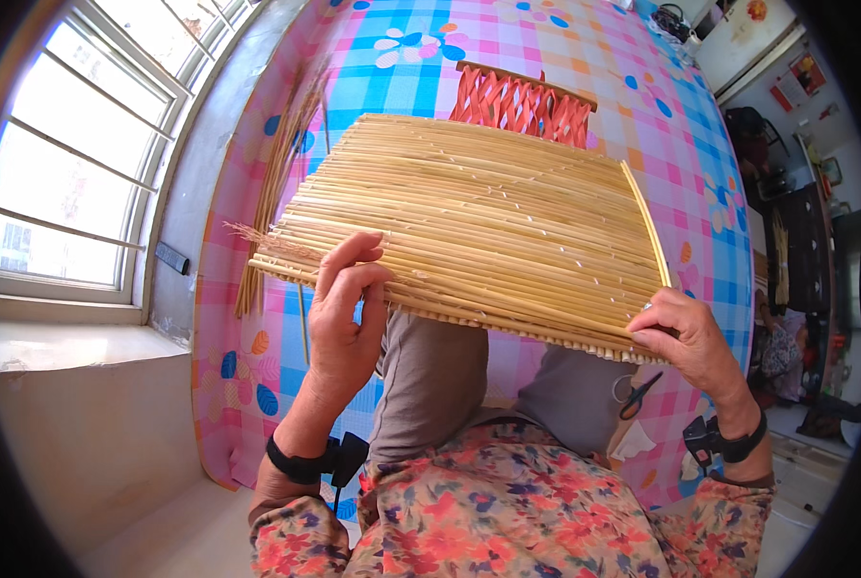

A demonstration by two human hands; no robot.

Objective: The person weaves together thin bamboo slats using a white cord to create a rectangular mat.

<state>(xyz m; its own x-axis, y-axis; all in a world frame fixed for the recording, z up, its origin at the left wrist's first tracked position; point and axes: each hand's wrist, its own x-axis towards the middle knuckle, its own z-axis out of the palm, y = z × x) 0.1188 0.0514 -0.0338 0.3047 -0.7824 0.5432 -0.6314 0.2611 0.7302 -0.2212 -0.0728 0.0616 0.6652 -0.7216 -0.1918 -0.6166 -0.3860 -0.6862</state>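
Observation:
A mat of thin straw-coloured reeds (479, 222) lies slanted across my lap, with white stitches running over it and a paler strip along its right edge. My left hand (344, 303) grips the near edge at the left, fingers curled at reeds that end in feathery tips (250, 236). My right hand (681, 332) pinches the near right corner between thumb and fingers. Behind the mat lies a red woven lattice piece (522, 104) with a wooden bar, partly hidden by the mat.
Loose long reeds (286, 144) lie at the left on the checked floral sheet (411, 39). Scissors (638, 390) lie near my right knee. A barred window (74, 154) and sill (74, 344) stand at the left. Dark furniture (787, 250) and assorted household items line the right.

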